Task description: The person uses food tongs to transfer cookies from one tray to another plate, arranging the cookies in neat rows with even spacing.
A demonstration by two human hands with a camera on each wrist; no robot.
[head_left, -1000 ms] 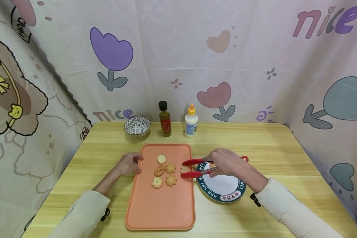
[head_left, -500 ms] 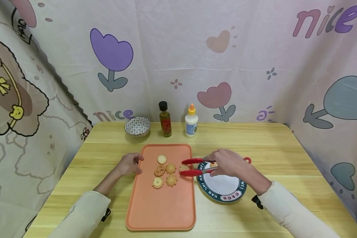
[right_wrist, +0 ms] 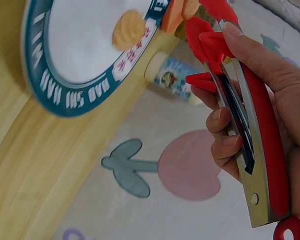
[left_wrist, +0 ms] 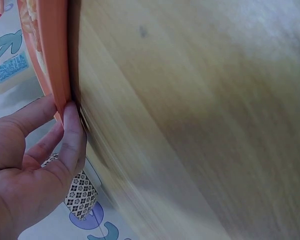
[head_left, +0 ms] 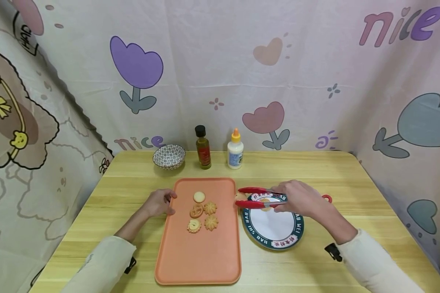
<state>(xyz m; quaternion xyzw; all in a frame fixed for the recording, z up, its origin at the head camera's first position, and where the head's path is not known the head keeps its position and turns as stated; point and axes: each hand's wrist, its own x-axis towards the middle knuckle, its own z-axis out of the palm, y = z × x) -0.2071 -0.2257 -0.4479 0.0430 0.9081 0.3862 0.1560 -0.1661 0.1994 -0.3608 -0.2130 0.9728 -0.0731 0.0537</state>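
My left hand (head_left: 159,202) pinches the left rim of an orange tray (head_left: 198,258) between thumb and fingers. Several cookies lie in the tray: a plain round one (head_left: 199,197), a pretzel-shaped one (head_left: 196,210), two flower-shaped ones and a ring-topped one (head_left: 194,226). In my right hand (head_left: 298,198) is a pair of red-tipped tongs (right_wrist: 270,135). Their tips hold a cookie (head_left: 240,197) over the gap between tray and plate. Below the tongs stands a white plate (head_left: 273,226) with a green lettered rim; a swirled cookie (right_wrist: 130,30) lies on it.
Along the back of the wooden table (head_left: 333,179) stand a patterned bowl (head_left: 169,156), a dark-capped bottle (head_left: 203,148) and a white bottle with an orange tip (head_left: 235,150). A printed cloth (head_left: 205,61) hangs behind and at both sides.
My right hand has moved right and slightly away from me, carrying the tongs and the cookie from the tray's right edge toward the plate. The left hand has stayed at the tray.
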